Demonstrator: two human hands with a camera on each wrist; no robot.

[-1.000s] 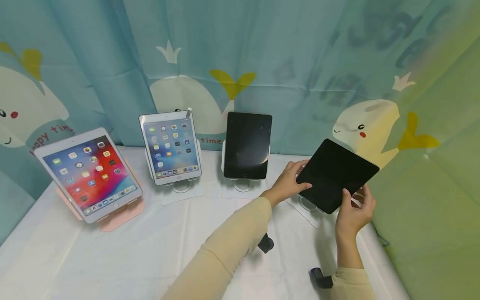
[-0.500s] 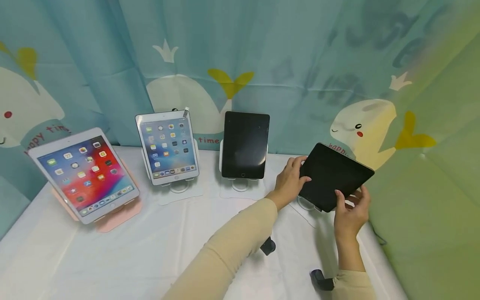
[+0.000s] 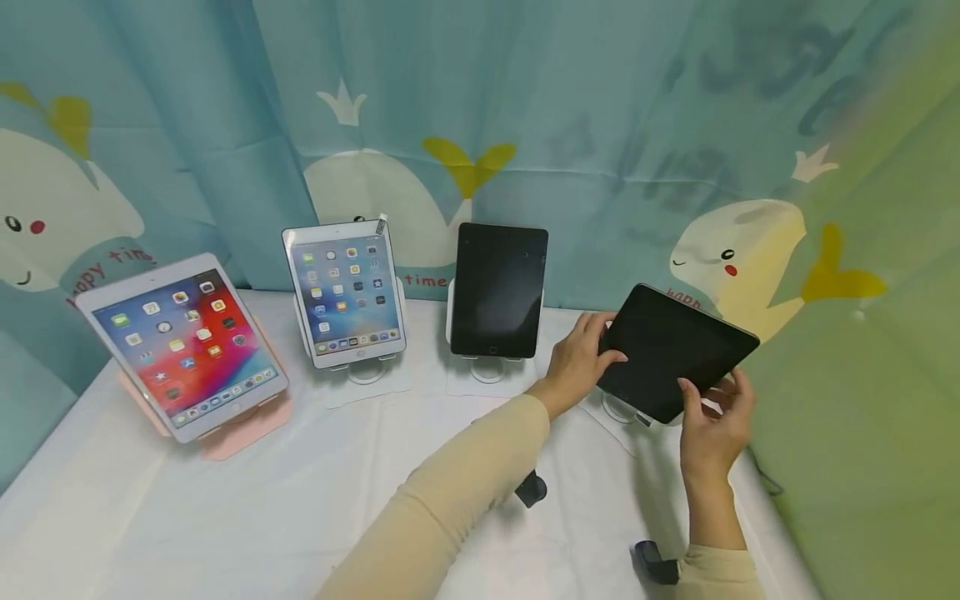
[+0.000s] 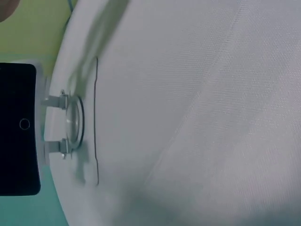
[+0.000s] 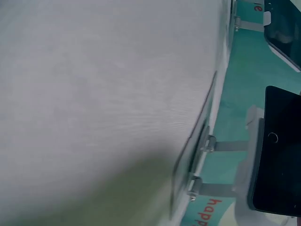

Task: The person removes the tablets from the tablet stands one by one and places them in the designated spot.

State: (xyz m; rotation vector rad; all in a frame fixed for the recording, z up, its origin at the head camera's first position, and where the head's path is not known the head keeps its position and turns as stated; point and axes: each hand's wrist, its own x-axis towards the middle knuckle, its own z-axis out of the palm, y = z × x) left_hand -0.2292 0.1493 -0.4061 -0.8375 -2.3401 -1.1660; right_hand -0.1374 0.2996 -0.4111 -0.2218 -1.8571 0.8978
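Observation:
A black tablet (image 3: 678, 354) with a dark screen stands tilted at the right, over a stand (image 3: 617, 410) that shows below its lower edge. My left hand (image 3: 579, 362) grips its left edge, thumb on the front and fingers reaching behind. Low on the right side, my right hand (image 3: 717, 421) pinches the tablet with the thumb on the front. In the left wrist view the tablet (image 4: 16, 129) and its round hinged support (image 4: 74, 122) appear at the left. The right wrist view shows the tablet (image 5: 280, 155) in front of a white back plate (image 5: 244, 183).
Left of the hands, another black tablet (image 3: 498, 292) rests on a white stand. Two lit tablets follow: a white one (image 3: 347, 292) with a blue screen and one with a red-blue screen (image 3: 187, 350) on a pink stand (image 3: 255, 429). A whale-print curtain (image 3: 585, 108) hangs behind the white-clothed table (image 3: 247, 517).
The held tablet has turned slightly, its upper left corner shifting left and a little down. My left hand has moved slightly up its edge. The head view has swayed a little.

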